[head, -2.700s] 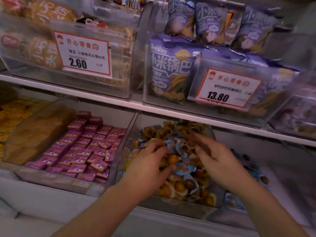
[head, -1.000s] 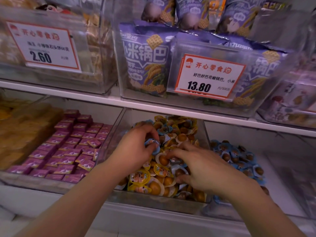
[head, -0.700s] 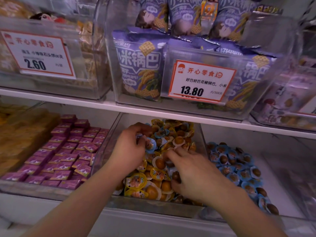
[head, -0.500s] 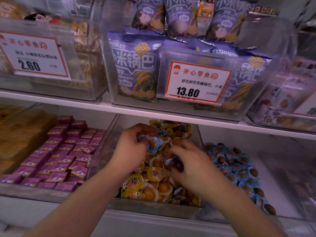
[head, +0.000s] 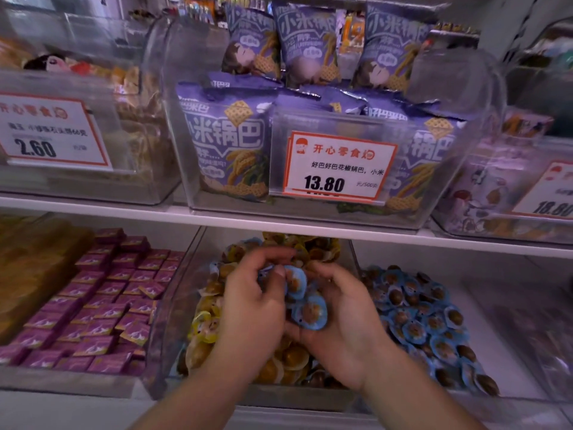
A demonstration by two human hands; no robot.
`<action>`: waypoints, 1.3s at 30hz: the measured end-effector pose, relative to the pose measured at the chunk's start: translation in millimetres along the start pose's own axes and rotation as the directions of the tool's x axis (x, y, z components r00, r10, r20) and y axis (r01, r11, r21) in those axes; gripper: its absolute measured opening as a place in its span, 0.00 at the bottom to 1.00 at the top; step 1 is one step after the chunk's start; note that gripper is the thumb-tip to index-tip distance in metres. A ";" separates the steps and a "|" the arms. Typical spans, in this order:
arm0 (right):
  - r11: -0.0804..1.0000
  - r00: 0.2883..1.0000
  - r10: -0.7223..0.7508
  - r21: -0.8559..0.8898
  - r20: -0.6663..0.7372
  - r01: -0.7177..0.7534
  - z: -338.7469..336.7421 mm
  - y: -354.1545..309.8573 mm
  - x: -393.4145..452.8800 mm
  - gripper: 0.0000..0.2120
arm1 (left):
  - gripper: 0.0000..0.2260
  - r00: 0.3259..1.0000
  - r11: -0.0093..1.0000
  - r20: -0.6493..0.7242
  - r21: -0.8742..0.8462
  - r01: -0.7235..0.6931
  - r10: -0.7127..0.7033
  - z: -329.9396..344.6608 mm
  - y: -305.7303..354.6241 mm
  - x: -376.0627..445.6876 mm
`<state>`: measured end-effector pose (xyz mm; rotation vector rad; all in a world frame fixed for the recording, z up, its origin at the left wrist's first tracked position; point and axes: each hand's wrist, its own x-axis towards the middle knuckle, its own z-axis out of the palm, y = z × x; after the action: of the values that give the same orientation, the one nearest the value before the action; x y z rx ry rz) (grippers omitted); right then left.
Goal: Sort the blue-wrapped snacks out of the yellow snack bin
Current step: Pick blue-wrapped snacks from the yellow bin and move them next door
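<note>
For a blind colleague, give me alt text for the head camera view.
Two hands, left and right, hold blue-wrapped snacks above a clear bin of yellow-wrapped snacks. A bin of blue ones sits to the right, purple packets to the left.

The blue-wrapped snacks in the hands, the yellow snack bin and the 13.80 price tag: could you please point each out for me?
blue-wrapped snacks [head: 310,311]: head view, on the lowest blue wrapper held between both hands.
yellow snack bin [head: 173,305]: head view, on its clear left wall.
13.80 price tag [head: 341,167]: head view, on the white middle of the card.
</note>
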<state>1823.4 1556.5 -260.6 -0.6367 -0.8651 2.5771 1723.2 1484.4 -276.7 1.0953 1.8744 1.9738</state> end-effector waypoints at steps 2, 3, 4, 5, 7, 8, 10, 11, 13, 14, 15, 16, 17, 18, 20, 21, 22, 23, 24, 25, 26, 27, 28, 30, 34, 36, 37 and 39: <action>0.999 1.000 -0.005 -0.037 0.026 0.006 3.0 1.9 -1.9 0.19 | 0.15 0.991 0.986 0.092 0.125 -0.112 0.101 5.3 -0.3 -8.7; 0.997 1.000 -0.021 -0.070 0.010 0.022 4.8 2.4 -2.8 0.19 | 0.14 0.980 0.969 0.140 0.180 -0.169 0.145 7.0 -1.1 -11.3; 0.992 0.999 -0.050 -0.121 -0.017 0.048 6.0 2.4 -3.9 0.18 | 0.15 0.967 0.947 0.175 0.230 -0.225 0.187 7.5 -2.0 -12.8; 0.980 0.995 -0.092 -0.182 -0.046 0.083 6.6 2.3 -5.2 0.18 | 0.16 0.953 0.920 0.201 0.276 -0.279 0.228 7.4 -2.4 -13.3; 0.948 0.982 -0.179 -0.279 -0.066 0.154 6.1 0.3 -8.9 0.16 | 0.21 0.924 0.864 0.262 0.351 -0.360 0.278 6.4 -1.6 -11.7; 0.932 0.975 -0.211 -0.315 -0.068 0.179 4.7 -1.3 -11.5 0.15 | 0.24 0.914 0.851 0.308 0.373 -0.370 0.263 4.9 0.6 -10.5; 0.900 0.960 -0.266 -0.379 -0.083 0.216 0.3 -7.4 -17.6 0.15 | 0.31 0.874 0.847 0.436 0.363 -0.389 0.215 -0.1 2.5 -9.8; 0.885 0.951 -0.294 -0.401 -0.092 0.236 -3.6 -12.4 -21.1 0.15 | 0.34 0.841 0.842 0.499 0.345 -0.415 0.210 -2.3 1.7 -10.9; 0.857 0.927 -0.359 -0.434 -0.112 0.279 -14.3 -27.4 -29.0 0.14 | 0.36 0.790 0.832 0.575 0.317 -0.456 0.213 -4.6 -1.4 -13.4; 0.830 0.908 -0.401 -0.468 -0.124 0.302 -22.0 -36.7 -33.0 0.11 | 0.35 0.783 0.838 0.586 0.304 -0.452 0.210 -4.9 -3.0 -13.8; 0.790 0.881 -0.452 -0.522 -0.141 0.322 -31.6 -47.1 -36.1 0.09 | 0.33 0.783 0.846 0.589 0.298 -0.442 0.202 -4.7 -4.1 -13.2; 0.733 0.850 -0.503 -0.597 -0.153 0.326 -42.5 -56.8 -39.5 0.07 | 0.30 0.780 0.843 0.596 0.309 -0.440 0.189 -4.7 -5.8 -12.2; 0.655 0.824 -0.546 -0.691 -0.153 0.306 -55.7 -66.3 -42.8 0.09 | 0.26 0.768 0.824 0.615 0.333 -0.459 0.180 -4.8 -8.3 -10.6; 0.558 0.813 -0.564 -0.792 -0.144 0.247 -70.0 -74.1 -46.0 0.11 | 0.23 0.747 0.789 0.643 0.364 -0.495 0.172 -5.7 -12.0 -8.9; 0.320 0.854 -0.509 -0.945 -0.110 0.070 -96.2 -82.7 -50.1 0.13 | 0.22 0.694 0.720 0.712 0.425 -0.549 0.109 -8.6 -20.2 -6.0; 0.229 0.884 -0.454 -0.973 -0.111 -0.004 -108.8 -83.9 -49.3 0.13 | 0.24 0.665 0.700 0.745 0.444 -0.560 0.060 -10.8 -24.0 -4.8; 0.172 0.899 -0.421 -0.984 -0.123 -0.054 -119.0 -83.6 -46.4 0.14 | 0.27 0.637 0.687 0.771 0.452 -0.568 0.019 -13.3 -27.7 -3.6; 0.092 0.892 -0.435 -0.991 -0.124 -0.093 -126.6 -82.8 -42.1 0.14 | 0.30 0.614 0.676 0.789 0.457 -0.577 -0.009 -15.3 -30.7 -2.3; -0.001 0.866 -0.490 -0.993 -0.101 -0.117 -129.2 -81.3 -37.7 0.15 | 0.32 0.601 0.664 0.799 0.465 -0.586 -0.028 -16.7 -33.0 -1.0; -0.071 0.829 -0.557 -0.991 -0.055 -0.113 -128.9 -79.3 -33.0 0.15 | 0.33 0.595 0.651 0.802 0.474 -0.593 -0.042 -17.8 -34.7 0.7; -0.080 0.786 -0.618 -0.995 0.003 -0.058 -123.5 -75.7 -30.0 0.13 | 0.33 0.594 0.641 0.803 0.481 -0.598 -0.050 -19.2 -35.8 2.9; -0.055 0.745 -0.664 -0.998 0.061 0.033 -115.1 -71.2 -28.8 0.10 | 0.31 0.593 0.630 0.804 0.488 -0.604 -0.055 -21.0 -36.5 5.5; -0.060 0.702 -0.700 -0.991 0.130 0.123 -104.8 -66.3 -29.7 0.08 | 0.28 0.596 0.615 0.801 0.496 -0.613 -0.053 -23.5 -37.1 8.5; -0.219 0.630 -0.698 -0.939 0.341 0.266 -82.4 -56.8 -33.9 0.08 | 0.17 0.626 0.559 0.780 0.522 -0.644 -0.006 -30.7 -39.6 17.1; -0.535 0.806 -0.239 -0.766 0.542 0.357 -46.3 -25.6 -42.1 0.11 | 0.08 0.719 0.514 0.692 0.599 -0.615 0.054 -43.3 -41.6 34.1; -0.694 0.879 -0.060 -0.652 0.474 0.305 -37.4 -8.7 -43.1 0.19 | 0.09 0.741 0.508 0.669 0.621 -0.597 0.054 -45.6 -42.1 36.9; -0.751 0.895 -0.019 -0.598 0.446 0.282 -34.7 -2.9 -43.5 0.21 | 0.09 0.750 0.506 0.659 0.630 -0.589 0.052 -46.4 -42.3 37.2; -0.749 0.920 0.010 -0.606 0.393 0.267 -30.2 -0.5 -43.4 0.22 | 0.09 0.767 0.522 0.639 0.637 -0.567 0.053 -49.2 -41.4 37.0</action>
<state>1875.4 1551.5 -268.6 -0.3515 -3.1207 0.0615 1652.5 1476.1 -297.6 2.1192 2.3230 0.5713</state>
